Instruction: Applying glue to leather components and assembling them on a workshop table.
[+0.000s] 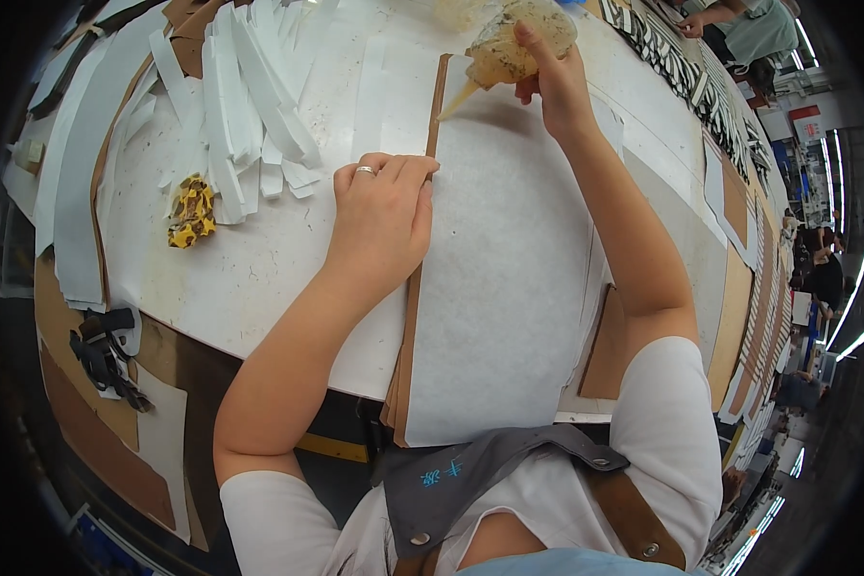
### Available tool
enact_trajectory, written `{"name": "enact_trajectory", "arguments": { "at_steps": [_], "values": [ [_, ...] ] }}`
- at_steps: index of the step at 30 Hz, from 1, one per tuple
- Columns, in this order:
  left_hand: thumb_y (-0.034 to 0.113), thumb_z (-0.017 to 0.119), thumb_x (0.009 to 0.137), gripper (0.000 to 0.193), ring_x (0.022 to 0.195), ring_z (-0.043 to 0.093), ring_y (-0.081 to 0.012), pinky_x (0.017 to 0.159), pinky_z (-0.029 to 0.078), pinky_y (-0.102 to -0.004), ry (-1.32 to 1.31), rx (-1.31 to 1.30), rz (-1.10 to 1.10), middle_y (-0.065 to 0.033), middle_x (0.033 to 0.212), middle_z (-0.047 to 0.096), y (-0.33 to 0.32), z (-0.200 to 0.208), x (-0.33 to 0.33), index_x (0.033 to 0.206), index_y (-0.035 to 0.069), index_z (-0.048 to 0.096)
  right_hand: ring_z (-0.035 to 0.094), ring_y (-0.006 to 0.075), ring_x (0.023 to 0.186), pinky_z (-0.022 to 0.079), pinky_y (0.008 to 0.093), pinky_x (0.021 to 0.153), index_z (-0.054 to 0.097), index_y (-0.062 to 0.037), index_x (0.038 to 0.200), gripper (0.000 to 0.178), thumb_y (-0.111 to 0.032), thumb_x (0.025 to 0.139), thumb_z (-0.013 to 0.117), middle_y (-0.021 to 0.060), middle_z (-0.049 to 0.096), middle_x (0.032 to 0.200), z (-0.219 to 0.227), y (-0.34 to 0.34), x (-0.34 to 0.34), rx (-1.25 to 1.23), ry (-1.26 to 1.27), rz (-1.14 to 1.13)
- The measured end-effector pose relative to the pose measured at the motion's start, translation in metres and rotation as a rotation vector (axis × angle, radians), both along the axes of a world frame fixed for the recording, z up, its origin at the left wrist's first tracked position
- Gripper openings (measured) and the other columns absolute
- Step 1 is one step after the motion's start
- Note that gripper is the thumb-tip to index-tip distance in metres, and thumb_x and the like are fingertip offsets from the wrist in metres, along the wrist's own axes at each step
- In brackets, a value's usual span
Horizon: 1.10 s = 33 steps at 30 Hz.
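Observation:
My right hand is wrapped round a translucent yellowish glue bottle, a soft squeeze bottle with dark specks. Its pointed nozzle slants down to the left, the tip close to the left edge of a long white sheet. This sheet tops a stack, and a narrow brown edge shows along its left side. My left hand, with a ring on one finger, lies at that edge. Its fingers are bent and close together, the tips touching the edge; whatever may be between them is hidden.
Loose white strips and a yellow-and-dark crumpled lump lie on the white table at left. Grey-white sheets are stacked at far left. Black-and-white strips line the far right, where another person works. A brown board lies beneath my right arm.

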<state>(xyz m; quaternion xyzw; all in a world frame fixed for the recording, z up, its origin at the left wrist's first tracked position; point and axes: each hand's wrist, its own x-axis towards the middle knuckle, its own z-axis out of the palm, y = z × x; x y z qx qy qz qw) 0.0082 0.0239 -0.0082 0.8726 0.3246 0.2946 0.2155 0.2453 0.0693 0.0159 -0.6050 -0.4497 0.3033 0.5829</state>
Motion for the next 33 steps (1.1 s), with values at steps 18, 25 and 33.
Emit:
{"name": "enact_trajectory", "arguments": {
  "at_steps": [18, 25, 33],
  "values": [
    [0.004, 0.045, 0.082, 0.018, 0.094, 0.050, -0.0218, 0.085, 0.029, -0.0356, -0.010, 0.010, 0.048, -0.0057, 0.093, 0.058, 0.002, 0.002, -0.002, 0.097, 0.005, 0.057, 0.049, 0.0106, 0.046, 0.038, 0.0216, 0.035, 0.048, -0.0031, 0.103, 0.048, -0.040, 0.078, 0.064, 0.0061, 0.056, 0.075, 0.003, -0.007, -0.005, 0.031, 0.042, -0.017],
    [0.003, 0.044, 0.082, 0.018, 0.092, 0.050, -0.0220, 0.084, 0.030, -0.0351, -0.017, 0.006, 0.087, -0.0058, 0.092, 0.059, 0.006, 0.000, -0.004, 0.095, 0.004, 0.057, 0.050, 0.0104, 0.049, 0.040, 0.0212, 0.037, 0.047, -0.0061, 0.106, 0.050, -0.044, 0.078, 0.064, 0.0048, 0.056, 0.076, 0.007, -0.007, -0.008, 0.037, 0.071, -0.069],
    [0.002, 0.046, 0.080, 0.018, 0.094, 0.050, -0.0239, 0.084, 0.030, -0.0360, -0.032, 0.006, 0.067, -0.0068, 0.094, 0.059, 0.008, 0.003, 0.001, 0.095, 0.005, 0.056, 0.048, 0.0105, 0.041, 0.036, 0.0216, 0.032, 0.054, -0.0007, 0.096, 0.039, -0.032, 0.077, 0.067, 0.0076, 0.059, 0.070, 0.010, -0.029, -0.014, 0.022, 0.165, 0.003]
  ]
}}
